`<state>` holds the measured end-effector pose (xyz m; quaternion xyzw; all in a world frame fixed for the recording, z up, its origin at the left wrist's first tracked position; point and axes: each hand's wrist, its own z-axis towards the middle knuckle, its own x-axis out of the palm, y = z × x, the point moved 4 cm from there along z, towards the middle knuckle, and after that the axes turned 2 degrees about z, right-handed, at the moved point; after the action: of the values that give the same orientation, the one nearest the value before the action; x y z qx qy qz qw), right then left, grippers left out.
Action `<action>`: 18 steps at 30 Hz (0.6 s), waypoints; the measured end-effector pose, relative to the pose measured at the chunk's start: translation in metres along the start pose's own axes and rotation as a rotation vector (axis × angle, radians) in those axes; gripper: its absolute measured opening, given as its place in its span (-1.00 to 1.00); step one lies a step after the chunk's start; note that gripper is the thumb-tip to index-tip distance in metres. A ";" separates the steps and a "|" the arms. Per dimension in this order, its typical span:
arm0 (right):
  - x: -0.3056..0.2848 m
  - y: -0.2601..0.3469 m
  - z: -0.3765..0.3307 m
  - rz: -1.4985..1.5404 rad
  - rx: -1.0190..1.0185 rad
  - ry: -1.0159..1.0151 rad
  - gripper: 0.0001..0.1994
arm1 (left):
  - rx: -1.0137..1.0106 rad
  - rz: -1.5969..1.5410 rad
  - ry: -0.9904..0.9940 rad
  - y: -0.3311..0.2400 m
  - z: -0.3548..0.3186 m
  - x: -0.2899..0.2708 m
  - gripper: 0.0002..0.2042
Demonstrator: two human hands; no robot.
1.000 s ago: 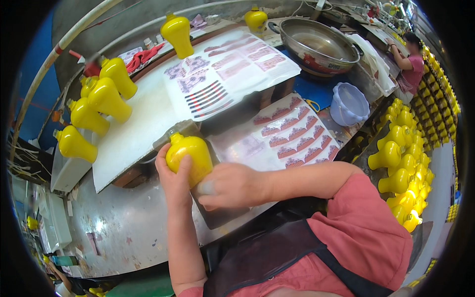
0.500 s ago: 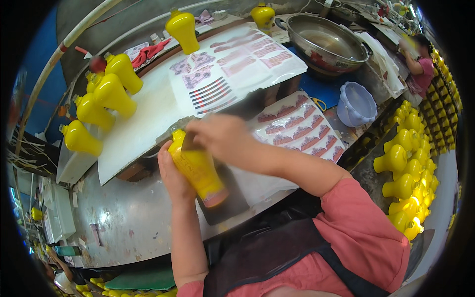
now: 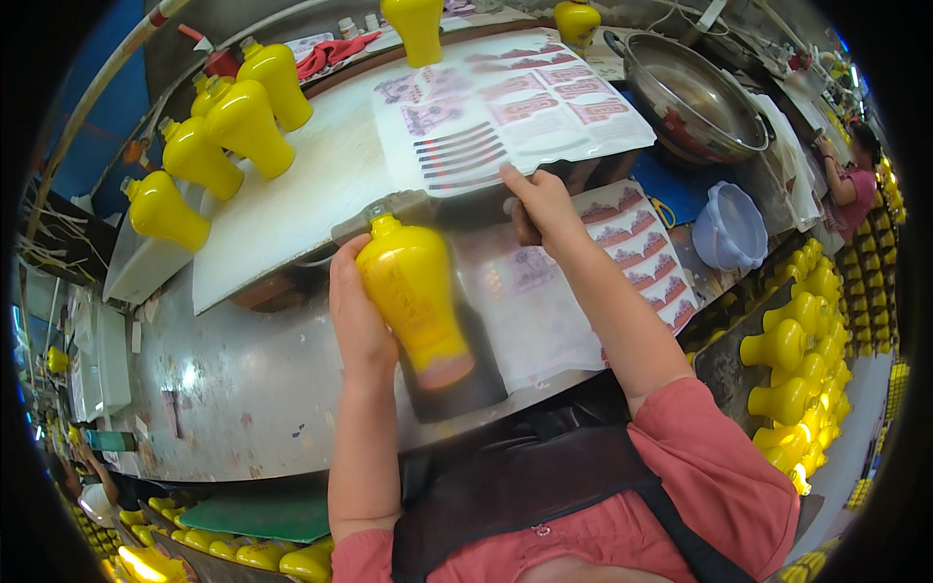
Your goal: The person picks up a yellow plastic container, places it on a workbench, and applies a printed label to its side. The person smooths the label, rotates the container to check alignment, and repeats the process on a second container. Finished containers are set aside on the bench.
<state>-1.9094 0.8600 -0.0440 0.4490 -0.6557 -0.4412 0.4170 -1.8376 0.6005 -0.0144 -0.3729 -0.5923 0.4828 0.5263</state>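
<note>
My left hand [image 3: 362, 316] is wrapped round the side of a glossy yellow bottle [image 3: 413, 282]. The bottle leans with its neck toward the far side, over a dark pad [image 3: 481, 384] on the metal table. A faint printed pattern shows on its front, and a pinkish band runs round its base. To the right, my right hand [image 3: 549, 209] is at the near edge of a white sheet of printed decals [image 3: 554, 141]. Its index finger points out toward that edge, while the other fingers are curled on a small dark flat scraper [image 3: 525, 228], mostly hidden.
Several yellow bottles [image 3: 243, 126] stand on a pale board [image 3: 282, 219] at the far left. A second decal sheet [image 3: 646, 253] lies on the right, near a lavender bucket [image 3: 729, 228] and a large metal pan [image 3: 695, 97]. Rows of yellow bottles [image 3: 802, 350] line the right side.
My right hand has left the bottle's upper part and moved right to the decal sheet. My left hand still holds the bottle. The whole view has shifted slightly.
</note>
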 end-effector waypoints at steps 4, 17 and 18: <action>0.004 -0.002 -0.001 0.186 -0.006 0.068 -0.66 | -0.057 -0.047 0.006 -0.001 0.000 0.000 -0.68; 0.074 0.111 -0.084 -0.527 -0.391 0.590 -0.77 | 0.477 0.391 0.173 -0.066 -0.012 0.008 -0.61; 0.083 0.119 -0.092 -0.552 -0.395 0.592 -0.76 | 0.417 0.349 0.218 -0.071 -0.012 0.009 -0.61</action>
<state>-1.8697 0.7864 0.1064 0.6257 -0.2671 -0.5050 0.5311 -1.8224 0.5928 0.0561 -0.4024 -0.3473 0.6346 0.5611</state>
